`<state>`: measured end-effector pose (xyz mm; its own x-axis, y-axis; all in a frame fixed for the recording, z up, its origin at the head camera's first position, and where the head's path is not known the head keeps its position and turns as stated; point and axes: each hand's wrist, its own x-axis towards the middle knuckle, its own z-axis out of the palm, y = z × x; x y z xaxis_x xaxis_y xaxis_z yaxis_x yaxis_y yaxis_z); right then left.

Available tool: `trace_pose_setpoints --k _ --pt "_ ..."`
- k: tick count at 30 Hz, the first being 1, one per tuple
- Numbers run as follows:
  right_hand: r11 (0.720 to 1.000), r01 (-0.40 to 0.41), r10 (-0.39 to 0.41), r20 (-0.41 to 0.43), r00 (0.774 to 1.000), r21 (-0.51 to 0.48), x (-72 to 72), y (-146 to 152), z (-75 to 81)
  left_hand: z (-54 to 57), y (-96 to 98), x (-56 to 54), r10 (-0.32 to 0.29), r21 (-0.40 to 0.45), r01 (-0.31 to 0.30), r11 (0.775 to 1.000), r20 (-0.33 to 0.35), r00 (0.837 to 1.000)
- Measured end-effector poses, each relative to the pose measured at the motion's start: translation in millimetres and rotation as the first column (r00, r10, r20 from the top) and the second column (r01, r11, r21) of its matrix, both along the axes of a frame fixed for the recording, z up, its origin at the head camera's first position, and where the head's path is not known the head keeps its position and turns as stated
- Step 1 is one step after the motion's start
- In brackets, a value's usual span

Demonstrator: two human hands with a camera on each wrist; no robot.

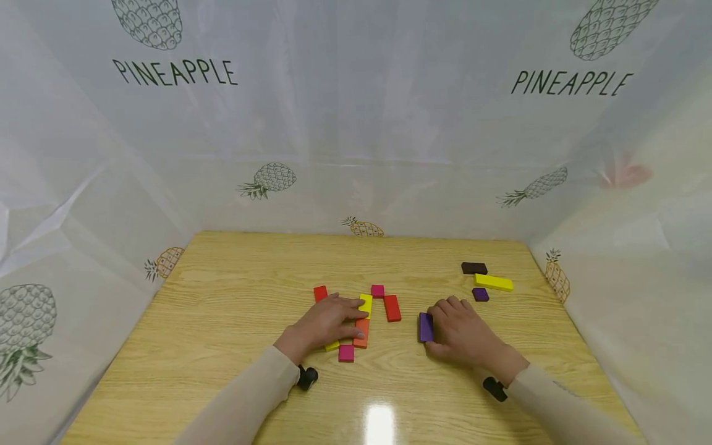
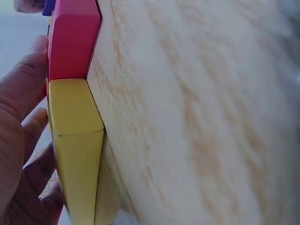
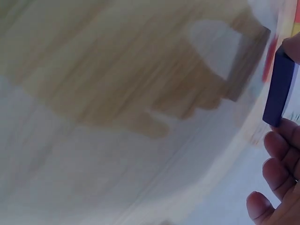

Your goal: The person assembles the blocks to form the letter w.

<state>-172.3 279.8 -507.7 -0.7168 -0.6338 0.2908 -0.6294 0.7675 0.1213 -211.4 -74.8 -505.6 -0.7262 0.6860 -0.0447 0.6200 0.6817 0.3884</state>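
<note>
My left hand (image 1: 328, 320) rests over a group of flat blocks, fingers extended onto a yellow block (image 1: 366, 305) and an orange block (image 1: 361, 334). Around it lie a red block (image 1: 320, 293), partly covered, another yellow block (image 1: 332, 347) and a pink block (image 1: 346, 353). That pink block (image 2: 72, 44) and yellow block (image 2: 77, 140) touch end to end in the left wrist view. To the right, my right hand (image 1: 461, 327) pinches a purple block (image 1: 426, 327) between thumb and finger. In the right wrist view the purple block (image 3: 280, 89) is off the tabletop.
Behind the left hand's fingertips, a small pink block (image 1: 377, 291) adjoins a red block (image 1: 392, 308). At the back right of the wooden table (image 1: 250, 259) lie a black block (image 1: 474, 268), a long yellow block (image 1: 494, 283) and a small purple block (image 1: 481, 295). Pineapple-printed sheeting (image 1: 356, 123) surrounds the table.
</note>
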Motion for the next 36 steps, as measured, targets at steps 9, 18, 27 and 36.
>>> trace_pose_setpoints --k 9,18,27,36 --pt "0.996 -0.085 0.083 0.049 0.995 0.028 9.1 -35 0.3 -0.9 1.0 -0.7 -0.007 0.002 0.007 1.0 -0.017 1.0" --pt "0.992 -0.126 0.125 0.047 0.991 0.026 11.6 -46 -1.1 -1.2 0.7 0.2 -0.003 0.005 0.003 1.0 -0.019 1.0" --pt "0.992 -0.125 0.124 0.032 0.992 0.031 11.5 -49 -1.5 -0.2 -0.2 0.4 0.0 -0.001 0.0 1.0 -0.019 1.0" --pt "0.994 -0.103 0.101 0.036 0.994 0.045 11.0 -51 -0.9 -1.5 -0.6 -0.1 -0.001 -0.005 0.001 1.0 -0.018 1.0"
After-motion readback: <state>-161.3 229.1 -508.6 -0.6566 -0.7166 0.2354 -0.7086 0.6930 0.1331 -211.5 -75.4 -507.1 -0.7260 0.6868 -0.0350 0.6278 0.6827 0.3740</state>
